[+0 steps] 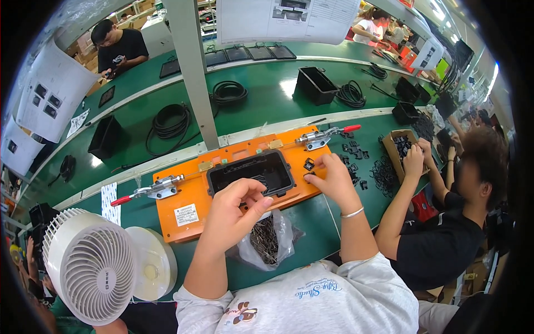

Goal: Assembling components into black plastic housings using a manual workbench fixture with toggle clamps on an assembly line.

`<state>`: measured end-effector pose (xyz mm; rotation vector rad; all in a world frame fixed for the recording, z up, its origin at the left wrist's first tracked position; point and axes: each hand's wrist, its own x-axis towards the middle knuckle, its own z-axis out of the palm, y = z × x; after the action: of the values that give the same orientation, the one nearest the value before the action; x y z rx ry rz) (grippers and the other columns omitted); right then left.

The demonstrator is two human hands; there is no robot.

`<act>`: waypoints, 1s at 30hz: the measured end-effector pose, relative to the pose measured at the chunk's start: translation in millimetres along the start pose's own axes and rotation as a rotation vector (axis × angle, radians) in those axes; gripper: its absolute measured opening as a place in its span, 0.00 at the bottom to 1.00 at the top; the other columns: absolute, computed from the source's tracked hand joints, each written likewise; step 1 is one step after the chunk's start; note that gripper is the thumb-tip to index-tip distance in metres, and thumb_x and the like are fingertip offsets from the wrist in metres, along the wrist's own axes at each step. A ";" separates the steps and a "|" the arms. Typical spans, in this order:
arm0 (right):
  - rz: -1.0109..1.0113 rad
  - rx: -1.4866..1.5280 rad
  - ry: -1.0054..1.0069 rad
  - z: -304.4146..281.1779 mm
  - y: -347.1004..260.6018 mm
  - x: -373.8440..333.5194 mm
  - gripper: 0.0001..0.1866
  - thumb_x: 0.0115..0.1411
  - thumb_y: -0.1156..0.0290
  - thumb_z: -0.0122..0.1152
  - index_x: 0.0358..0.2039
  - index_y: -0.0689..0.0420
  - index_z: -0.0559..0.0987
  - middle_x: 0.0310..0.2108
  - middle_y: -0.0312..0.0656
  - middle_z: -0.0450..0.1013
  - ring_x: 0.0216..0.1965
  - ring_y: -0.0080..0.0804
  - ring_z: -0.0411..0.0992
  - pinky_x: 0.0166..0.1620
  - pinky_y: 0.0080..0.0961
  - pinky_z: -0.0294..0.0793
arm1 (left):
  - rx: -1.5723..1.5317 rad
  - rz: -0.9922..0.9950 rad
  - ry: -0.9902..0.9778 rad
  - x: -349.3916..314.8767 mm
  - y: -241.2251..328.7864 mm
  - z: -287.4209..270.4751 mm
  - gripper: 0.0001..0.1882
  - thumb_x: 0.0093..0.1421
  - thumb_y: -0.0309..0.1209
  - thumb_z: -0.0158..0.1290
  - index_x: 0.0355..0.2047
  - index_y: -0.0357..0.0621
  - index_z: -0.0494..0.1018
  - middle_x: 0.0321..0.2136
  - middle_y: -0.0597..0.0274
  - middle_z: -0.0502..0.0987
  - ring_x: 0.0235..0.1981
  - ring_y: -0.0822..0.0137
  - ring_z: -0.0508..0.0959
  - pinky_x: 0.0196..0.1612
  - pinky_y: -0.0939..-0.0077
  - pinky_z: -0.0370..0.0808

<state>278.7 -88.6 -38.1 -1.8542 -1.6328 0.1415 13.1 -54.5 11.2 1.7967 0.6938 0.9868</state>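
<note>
An orange fixture plate lies before me, with an open black plastic box set in it. Over the box's near edge is my left hand, its fingers loosely curled and thumb apart; nothing shows in it. On the plate's right side my right hand has thumb and forefinger spread beside small black clips. Two toggle clamps with red handles flank the box, a left clamp and a right clamp. Below the plate sits a clear bag of thin metal pins or screws, partly behind my left hand.
A white fan stands at the left. More black clips and a carton of parts lie at the right, beside a co-worker. Behind a metal post, the green bench carries coiled cables and black boxes.
</note>
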 end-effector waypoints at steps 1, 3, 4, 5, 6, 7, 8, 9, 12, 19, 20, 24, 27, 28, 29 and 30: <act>0.063 -0.009 -0.063 0.9 1.7 -2.3 0.19 0.46 0.68 0.71 0.35 0.60 0.74 0.35 0.46 0.69 0.37 0.42 0.72 0.41 0.33 0.73 | -0.005 -0.031 -0.015 -0.1 -0.1 0.6 0.09 0.55 0.26 0.58 0.35 0.35 0.73 0.27 0.64 0.75 0.30 0.74 0.75 0.36 0.81 0.71; 0.093 0.000 -0.066 1.3 1.5 -2.7 0.17 0.45 0.69 0.71 0.33 0.60 0.74 0.32 0.45 0.70 0.34 0.40 0.72 0.38 0.32 0.73 | -0.002 -0.019 -0.018 0.9 -0.4 1.8 0.09 0.55 0.26 0.58 0.35 0.35 0.73 0.27 0.64 0.75 0.29 0.74 0.75 0.35 0.81 0.71; 0.120 0.011 -0.071 2.1 1.1 -3.1 0.16 0.44 0.70 0.72 0.30 0.60 0.74 0.29 0.44 0.71 0.31 0.39 0.72 0.36 0.31 0.73 | 0.003 -0.009 -0.018 0.7 -0.7 2.1 0.10 0.55 0.27 0.58 0.35 0.36 0.73 0.27 0.64 0.75 0.28 0.74 0.75 0.34 0.82 0.71; 0.121 0.012 -0.072 2.1 1.5 -3.7 0.16 0.44 0.70 0.72 0.30 0.60 0.74 0.29 0.44 0.71 0.31 0.39 0.72 0.36 0.31 0.73 | 0.003 -0.010 -0.019 0.2 -1.0 2.6 0.10 0.55 0.27 0.58 0.35 0.36 0.73 0.27 0.64 0.75 0.28 0.74 0.75 0.34 0.82 0.71; 0.147 0.116 -0.072 1.8 2.1 -4.5 0.15 0.45 0.74 0.71 0.30 0.61 0.73 0.27 0.40 0.70 0.28 0.29 0.71 0.33 0.24 0.71 | 0.013 -0.008 -0.025 -0.2 -1.4 3.5 0.09 0.56 0.27 0.58 0.36 0.35 0.73 0.26 0.63 0.75 0.28 0.74 0.75 0.33 0.82 0.72; 0.170 0.221 -0.073 1.7 1.2 -4.0 0.14 0.45 0.79 0.71 0.29 0.62 0.73 0.26 0.36 0.70 0.25 0.20 0.69 0.30 0.17 0.70 | 0.024 -0.007 -0.029 -0.4 -1.8 4.0 0.09 0.56 0.27 0.58 0.36 0.35 0.73 0.26 0.63 0.75 0.27 0.74 0.75 0.32 0.82 0.72; 0.170 0.222 -0.074 -0.4 -2.3 -4.6 0.14 0.45 0.79 0.71 0.29 0.62 0.73 0.26 0.36 0.70 0.25 0.20 0.69 0.30 0.17 0.70 | 0.025 -0.008 -0.027 -0.9 -1.8 4.8 0.09 0.56 0.27 0.58 0.36 0.35 0.73 0.26 0.63 0.75 0.27 0.74 0.75 0.32 0.82 0.72; 0.205 0.408 -0.088 -4.9 -8.5 -6.8 0.13 0.45 0.81 0.70 0.29 0.61 0.73 0.26 0.35 0.70 0.25 0.16 0.68 0.29 0.14 0.68 | 0.033 -0.025 -0.084 -1.6 -1.6 6.1 0.08 0.59 0.28 0.55 0.36 0.35 0.73 0.26 0.62 0.75 0.27 0.74 0.75 0.32 0.82 0.72; 0.143 0.732 -0.063 -6.6 -40.9 -16.6 0.13 0.45 0.82 0.69 0.29 0.60 0.74 0.25 0.31 0.70 0.22 0.10 0.63 0.26 0.10 0.63 | -0.034 -0.070 -0.233 -4.1 -6.7 14.2 0.10 0.64 0.31 0.49 0.37 0.35 0.73 0.27 0.62 0.75 0.26 0.74 0.74 0.31 0.81 0.72; -0.206 0.760 -0.103 -9.1 -82.5 -26.1 0.10 0.44 0.82 0.68 0.26 0.60 0.76 0.30 0.36 0.70 0.19 0.13 0.61 0.22 0.10 0.61 | -0.285 -0.208 -0.342 -6.0 -5.0 25.2 0.15 0.67 0.38 0.44 0.33 0.36 0.68 0.27 0.61 0.75 0.25 0.73 0.74 0.29 0.78 0.72; -0.198 0.801 -0.115 -8.9 -84.8 -25.8 0.09 0.43 0.82 0.68 0.26 0.60 0.77 0.30 0.36 0.70 0.19 0.13 0.61 0.22 0.10 0.61 | -0.337 -0.234 -0.331 -5.3 -4.0 24.3 0.15 0.67 0.38 0.45 0.32 0.36 0.67 0.26 0.61 0.75 0.25 0.75 0.74 0.29 0.79 0.71; -0.233 0.747 -0.095 -6.3 -87.1 -25.6 0.08 0.42 0.82 0.68 0.24 0.59 0.79 0.31 0.35 0.69 0.23 0.14 0.62 0.24 0.11 0.61 | -0.395 -0.254 -0.321 -3.6 -8.6 24.9 0.14 0.66 0.37 0.48 0.32 0.36 0.67 0.26 0.63 0.74 0.25 0.77 0.72 0.28 0.81 0.71; -0.213 0.699 -0.072 -7.6 -92.7 -23.7 0.08 0.41 0.81 0.69 0.24 0.58 0.80 0.31 0.34 0.67 0.25 0.14 0.61 0.24 0.11 0.61 | -0.376 -0.237 -0.303 -4.8 -17.7 24.3 0.14 0.64 0.36 0.51 0.33 0.36 0.68 0.25 0.65 0.73 0.25 0.78 0.71 0.28 0.80 0.70; -0.215 0.702 -0.076 -6.8 -92.9 -23.4 0.08 0.41 0.81 0.69 0.24 0.58 0.80 0.31 0.34 0.67 0.25 0.14 0.61 0.24 0.11 0.61 | -0.342 -0.204 -0.301 -5.0 -20.7 24.2 0.13 0.64 0.36 0.51 0.33 0.36 0.68 0.24 0.65 0.73 0.25 0.77 0.70 0.28 0.80 0.69; -0.211 0.696 -0.106 -6.1 -93.2 -23.0 0.08 0.40 0.81 0.68 0.23 0.57 0.80 0.32 0.34 0.66 0.26 0.13 0.61 0.24 0.10 0.59 | -0.308 -0.171 -0.300 -5.0 -22.1 23.8 0.13 0.63 0.35 0.52 0.33 0.35 0.68 0.23 0.65 0.72 0.24 0.77 0.70 0.27 0.80 0.69; -0.207 0.691 -0.137 -5.3 -93.5 -22.7 0.08 0.39 0.81 0.67 0.22 0.56 0.80 0.33 0.34 0.66 0.27 0.13 0.60 0.24 0.10 0.58 | -0.306 -0.173 -0.296 -4.9 -21.1 21.6 0.13 0.63 0.35 0.52 0.33 0.35 0.68 0.23 0.65 0.72 0.24 0.77 0.70 0.27 0.80 0.69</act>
<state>197.1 -110.8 8.1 -1.1651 -1.5839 0.6630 28.3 -59.9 -14.8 1.5423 0.4751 0.6536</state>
